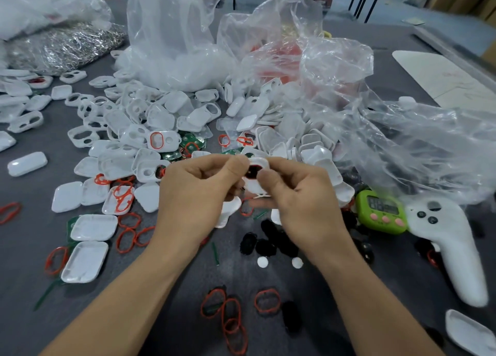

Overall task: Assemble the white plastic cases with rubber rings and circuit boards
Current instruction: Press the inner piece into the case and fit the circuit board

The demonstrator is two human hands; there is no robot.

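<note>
1. My left grip (198, 194) is curled, with thumb and forefinger pinching the left edge of one white case (255, 181).
2. My right grip (300, 197) is curled as well. Its thumb presses on the face of that same case and its fingers wrap behind it.
3. The case is held up between both grips, off the table (24, 296), over its middle and just in front of the heap of white case parts (139, 124).
4. The case's oval window looks dark with a red rim. I cannot tell whether a board sits inside.
5. Close to the front edge I count four loose red rubber rings (231, 311), three overlapping in a chain and one just beside them. More rings lie scattered to the left.
6. Two small white discs (262, 262) lie below my grips, near a cluster of black pads (268, 244) too bunched to count.
7. One case in the heap (163, 140) already has a red ring fitted in its window.
8. A few green circuit boards (192, 144) lie overlapped just behind it; I cannot count them.
9. At near left two shallow white shells (92, 226) lie hollow side up, one behind the other.
10. To the right there is one green timer (381, 213) with three pink buttons, touching one white controller (453, 248).
11. Crumpled clear plastic bags (349, 87) rise behind the heap.
</note>
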